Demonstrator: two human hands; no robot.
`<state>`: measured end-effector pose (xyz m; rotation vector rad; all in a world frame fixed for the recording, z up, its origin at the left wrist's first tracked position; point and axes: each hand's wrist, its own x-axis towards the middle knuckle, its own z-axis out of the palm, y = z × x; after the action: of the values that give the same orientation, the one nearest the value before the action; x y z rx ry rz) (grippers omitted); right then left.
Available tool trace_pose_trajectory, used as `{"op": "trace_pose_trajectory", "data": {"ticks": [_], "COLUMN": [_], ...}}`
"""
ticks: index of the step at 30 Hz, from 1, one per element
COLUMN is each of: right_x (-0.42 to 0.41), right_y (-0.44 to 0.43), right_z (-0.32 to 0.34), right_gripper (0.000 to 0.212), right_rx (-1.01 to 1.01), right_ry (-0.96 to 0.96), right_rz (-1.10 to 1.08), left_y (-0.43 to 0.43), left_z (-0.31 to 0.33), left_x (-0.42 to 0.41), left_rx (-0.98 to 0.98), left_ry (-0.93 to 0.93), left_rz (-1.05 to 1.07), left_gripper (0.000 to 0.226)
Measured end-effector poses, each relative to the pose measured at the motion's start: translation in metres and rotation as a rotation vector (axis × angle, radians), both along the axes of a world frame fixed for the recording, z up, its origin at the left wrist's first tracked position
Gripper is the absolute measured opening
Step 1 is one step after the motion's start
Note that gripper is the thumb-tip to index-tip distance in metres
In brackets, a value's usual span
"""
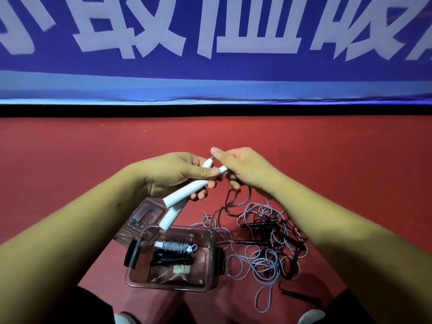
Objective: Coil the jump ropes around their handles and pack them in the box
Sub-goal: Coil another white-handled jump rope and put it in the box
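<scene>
A blue banner point(210, 73) bears large white Chinese characters, cropped. The left hand point(173, 174) grips two white handles point(180, 197) above the clear box point(131, 274). The right hand point(245, 169) pinches their rope point(228, 202). More tangled ropes point(264, 249) lie beside the box.

White handles point(180, 195); grey and black ropes point(264, 244); red floor point(70, 148); blue banner point(233, 66) (pale characters); clear box point(173, 228)
</scene>
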<state>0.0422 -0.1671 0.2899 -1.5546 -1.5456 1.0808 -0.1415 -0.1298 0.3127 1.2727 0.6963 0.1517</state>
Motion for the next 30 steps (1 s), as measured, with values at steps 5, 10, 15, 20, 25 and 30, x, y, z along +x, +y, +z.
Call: {"op": "trace_pose_trajectory", "data": {"ticks": [5, 10, 15, 20, 25, 30], "right_x": [0.023, 0.038, 0.033, 0.033, 0.025, 0.028], "right_y": [0.011, 0.011, 0.01, 0.008, 0.005, 0.008], "right_z": [0.004, 0.004, 0.003, 0.006, 0.011, 0.009], "right_gripper": [0.046, 0.047, 0.049, 0.049, 0.019, 0.026], "right_rx": [0.13, 0.156, 0.17, 0.149, 0.175, 0.134], "right_ry": [0.121, 0.088, 0.045, 0.041, 0.143, 0.157], "right_rz": [-0.173, -0.188, -0.143, -0.117, -0.087, -0.178], "left_y": [0.008, 0.013, 0.012, 0.01, 0.007, 0.008], "left_z": [0.008, -0.002, -0.005, -0.003, -0.002, -0.004], "left_x": [-0.012, -0.007, -0.001, -0.001, -0.001, -0.003], "left_rx": [-0.099, -0.25, -0.239, -0.178, -0.11, -0.045], "left_ry": [0.082, 0.012, 0.008, 0.052, 0.104, 0.123], "left_rz": [-0.011, 0.048, 0.039, -0.027, -0.021, 0.016], "left_gripper": [0.03, 0.03, 0.033, 0.037, 0.018, 0.013]}}
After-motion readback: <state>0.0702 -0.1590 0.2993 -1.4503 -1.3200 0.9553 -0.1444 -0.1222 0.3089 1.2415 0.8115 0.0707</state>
